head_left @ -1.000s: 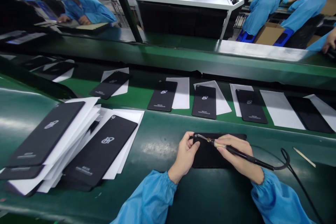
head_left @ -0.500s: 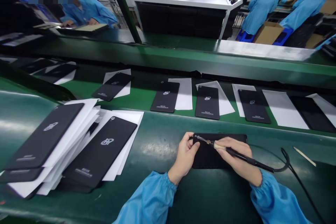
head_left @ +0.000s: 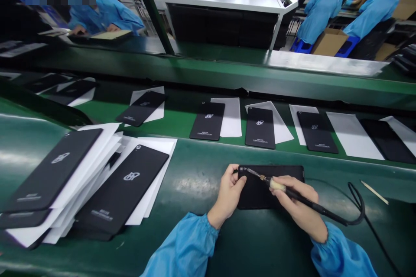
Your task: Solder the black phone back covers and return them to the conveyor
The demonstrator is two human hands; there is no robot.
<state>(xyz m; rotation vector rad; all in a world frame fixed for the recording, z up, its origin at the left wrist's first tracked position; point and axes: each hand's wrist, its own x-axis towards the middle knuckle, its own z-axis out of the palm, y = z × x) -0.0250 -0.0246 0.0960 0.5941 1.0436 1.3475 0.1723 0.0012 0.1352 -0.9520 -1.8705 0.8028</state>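
Green desk [head_left: 188,242] carries a black phone [head_left: 256,194], clasped by the left hand [head_left: 229,194]. Right hand [head_left: 300,205] fingers [head_left: 282,193] pinch a soldering iron [head_left: 312,200] low, steadying its tip.

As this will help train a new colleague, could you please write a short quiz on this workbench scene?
1. True or false: the right hand holds a soldering iron.
2. What colour is the left sleeve? A blue, B white, C green.
3. Fill in the blank: the left hand holds a ____ phone.

Key: 1 true; 2 A; 3 black.
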